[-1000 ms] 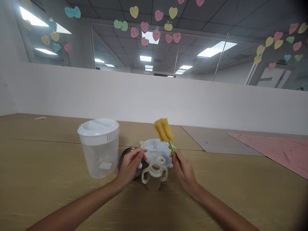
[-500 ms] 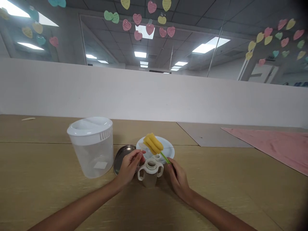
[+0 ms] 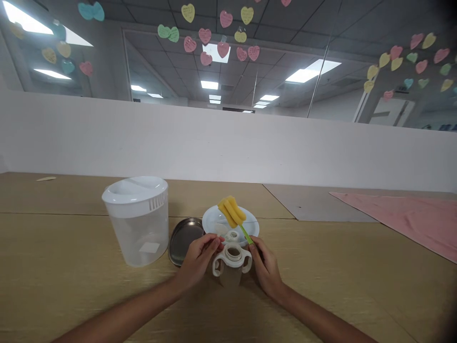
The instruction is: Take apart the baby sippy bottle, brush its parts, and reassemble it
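Note:
My right hand (image 3: pixel 264 267) is closed on the green handle of a yellow sponge brush (image 3: pixel 232 212), whose head is raised over a white plate (image 3: pixel 253 224). My left hand (image 3: pixel 200 255) is pinched beside a two-handled cup (image 3: pixel 231 271); a bit of something reddish shows at its fingertips, too small to name. The cup stands upright with its mouth uncovered, between my hands. A small white ring-like part (image 3: pixel 233 236) lies at the plate's near side, behind the cup. Left of the plate is a dark metal tray (image 3: pixel 182 238), partly behind my left hand.
A clear bucket with a white lid (image 3: pixel 137 219) stands to the left. The pink cloth (image 3: pixel 410 216) lies at the right, over a grey sheet (image 3: pixel 314 205). A thin pale piece (image 3: pixel 46 178) rests at the back left, near the white wall (image 3: pixel 214 152).
The cup has shifted slightly right, closer to my right hand. My left hand has moved right and a little down. The brush head has tilted and moved slightly right.

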`<state>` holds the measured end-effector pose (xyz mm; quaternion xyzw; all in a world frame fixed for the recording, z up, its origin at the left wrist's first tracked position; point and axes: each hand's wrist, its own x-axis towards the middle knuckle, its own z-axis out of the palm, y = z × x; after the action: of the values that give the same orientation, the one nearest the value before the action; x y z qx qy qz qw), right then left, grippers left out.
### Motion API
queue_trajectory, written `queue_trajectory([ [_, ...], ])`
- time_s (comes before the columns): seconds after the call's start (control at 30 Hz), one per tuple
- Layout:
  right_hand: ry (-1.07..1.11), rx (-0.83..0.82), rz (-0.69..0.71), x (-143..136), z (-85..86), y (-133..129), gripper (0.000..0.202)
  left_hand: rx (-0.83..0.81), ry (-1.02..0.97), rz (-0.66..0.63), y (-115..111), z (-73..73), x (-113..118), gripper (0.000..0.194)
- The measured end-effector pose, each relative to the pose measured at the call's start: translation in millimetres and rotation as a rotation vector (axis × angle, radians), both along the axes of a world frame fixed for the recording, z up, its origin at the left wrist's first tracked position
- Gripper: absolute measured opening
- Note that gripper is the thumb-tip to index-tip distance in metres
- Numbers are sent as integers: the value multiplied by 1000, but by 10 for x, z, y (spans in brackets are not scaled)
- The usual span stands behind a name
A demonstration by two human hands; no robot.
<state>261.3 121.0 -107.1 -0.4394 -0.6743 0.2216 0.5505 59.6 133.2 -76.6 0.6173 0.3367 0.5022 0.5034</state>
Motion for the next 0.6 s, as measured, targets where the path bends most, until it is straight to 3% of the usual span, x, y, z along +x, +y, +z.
queue_trajectory([
  [0.33,-29,125,-71,36,-78,89,35,45,22,73,234,377,-23,37],
  [0.5,-21,158,-167,68,-107,142,35,62,41,72,228,402,-33,37],
  [0.6,-36,161,-137,68,-104,125,35,61,54,75,217,405,-43,36],
])
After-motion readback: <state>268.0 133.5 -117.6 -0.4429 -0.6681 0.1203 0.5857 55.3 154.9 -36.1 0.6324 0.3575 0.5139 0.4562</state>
